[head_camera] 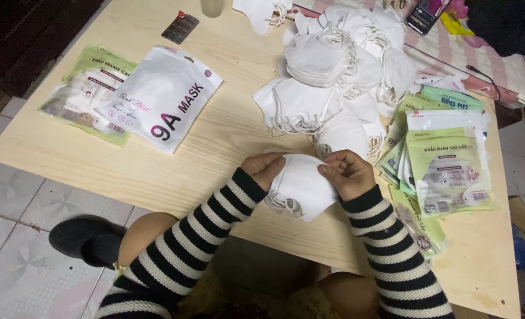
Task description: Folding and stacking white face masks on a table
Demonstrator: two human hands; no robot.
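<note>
Both my hands grip a small stack of folded white face masks (301,186) above the near edge of a low wooden table (227,127). My left hand (263,169) pinches the stack's left side, and my right hand (346,171) pinches its upper right corner. Ear loops dangle under the stack. Just beyond my hands lies a large loose pile of white masks (333,71). Black-and-white striped sleeves cover both my arms.
A white mask pouch (162,97) lies on green pouches (82,94) at the table's left. A fan of green-and-white empty pouches (445,165) sits at the right. A dark card (180,27), a glass base (211,7) and a phone (424,15) lie at the far edge. A black slipper (88,239) rests on the tiled floor.
</note>
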